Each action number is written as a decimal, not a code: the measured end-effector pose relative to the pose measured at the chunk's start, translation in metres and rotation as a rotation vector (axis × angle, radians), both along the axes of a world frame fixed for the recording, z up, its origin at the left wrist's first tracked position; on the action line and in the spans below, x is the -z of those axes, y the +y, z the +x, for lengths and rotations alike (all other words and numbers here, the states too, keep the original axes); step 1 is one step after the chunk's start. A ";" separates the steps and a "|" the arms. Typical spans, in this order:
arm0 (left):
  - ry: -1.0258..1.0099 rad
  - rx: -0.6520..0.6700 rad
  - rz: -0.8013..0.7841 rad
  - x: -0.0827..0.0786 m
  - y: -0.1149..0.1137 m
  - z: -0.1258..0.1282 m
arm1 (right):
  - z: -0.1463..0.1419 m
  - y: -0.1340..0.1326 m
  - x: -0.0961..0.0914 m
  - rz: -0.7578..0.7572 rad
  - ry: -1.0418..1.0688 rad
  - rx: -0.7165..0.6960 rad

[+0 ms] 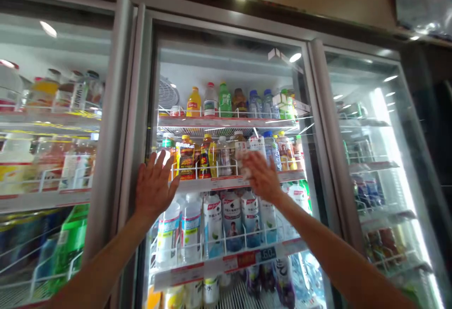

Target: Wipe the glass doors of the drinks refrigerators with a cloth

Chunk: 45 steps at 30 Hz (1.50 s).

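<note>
Both of my arms reach up to the glass door (226,64) of a drinks fridge. My left hand (154,186) lies flat with its fingers spread on the left side of the pane, close to the grey door frame (139,111). My right hand (260,173) is raised with its fingers stretched out, pressing a small pale cloth (246,172) against the middle of the glass. Behind the glass, wire shelves (226,122) carry rows of bottled drinks: juices and teas on the upper two, white-labelled bottles (212,222) below.
A second glass door (52,158) at the left shows more bottles, among them a large green one (70,243). The fridge section at the right (374,168) is brightly lit and holds few items. Ceiling lights reflect in the panes.
</note>
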<state>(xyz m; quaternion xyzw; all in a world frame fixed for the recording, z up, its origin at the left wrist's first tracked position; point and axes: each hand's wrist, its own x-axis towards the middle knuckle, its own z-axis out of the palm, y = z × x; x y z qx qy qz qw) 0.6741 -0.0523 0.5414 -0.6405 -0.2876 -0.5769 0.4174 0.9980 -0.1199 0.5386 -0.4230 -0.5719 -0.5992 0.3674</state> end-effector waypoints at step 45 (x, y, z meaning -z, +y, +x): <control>0.080 -0.010 -0.049 0.071 0.001 -0.010 | -0.046 -0.006 0.144 -0.203 -0.121 -0.128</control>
